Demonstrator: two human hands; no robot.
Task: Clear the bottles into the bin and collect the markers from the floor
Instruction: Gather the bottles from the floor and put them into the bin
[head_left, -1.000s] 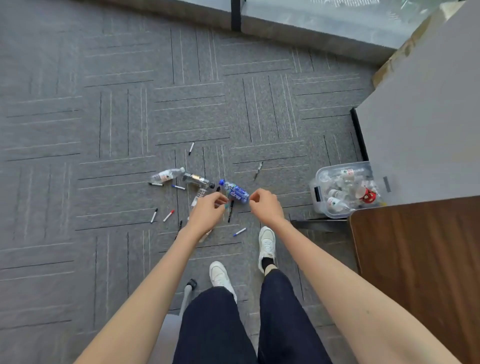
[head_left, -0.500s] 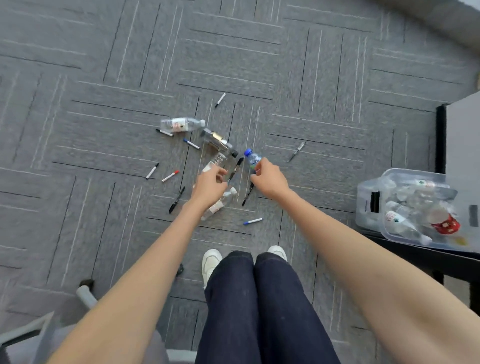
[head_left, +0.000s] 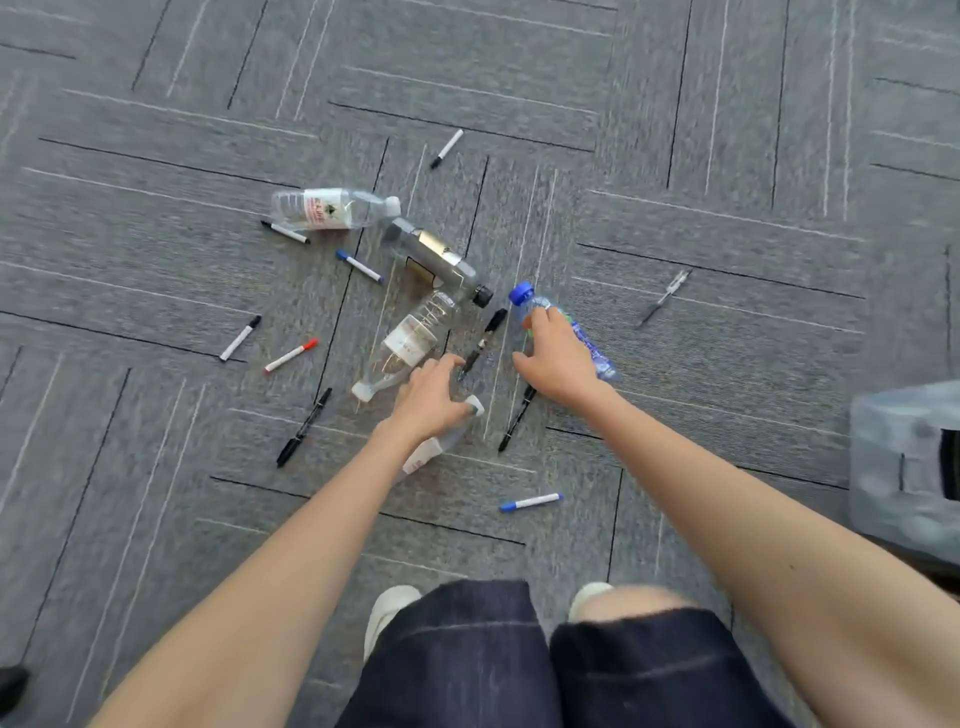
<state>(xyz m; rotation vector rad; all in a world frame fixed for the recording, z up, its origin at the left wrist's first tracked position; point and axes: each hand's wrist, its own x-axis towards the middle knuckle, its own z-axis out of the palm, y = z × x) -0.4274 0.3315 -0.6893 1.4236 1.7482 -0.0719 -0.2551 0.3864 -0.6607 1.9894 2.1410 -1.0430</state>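
Bottle (head_left: 594, 349) (label illegible), right hand (head_left: 558, 358) gripping

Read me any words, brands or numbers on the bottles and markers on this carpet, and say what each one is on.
Nothing can be read.
On the red-lettered bottle: print and a dark triangle, blurred.
On the black-capped bottle: gold label, blurred.
On the white-labelled bottle: lettering blurred.
On the blue-capped bottle under the right hand: blue label, blurred.
On the markers: too small.
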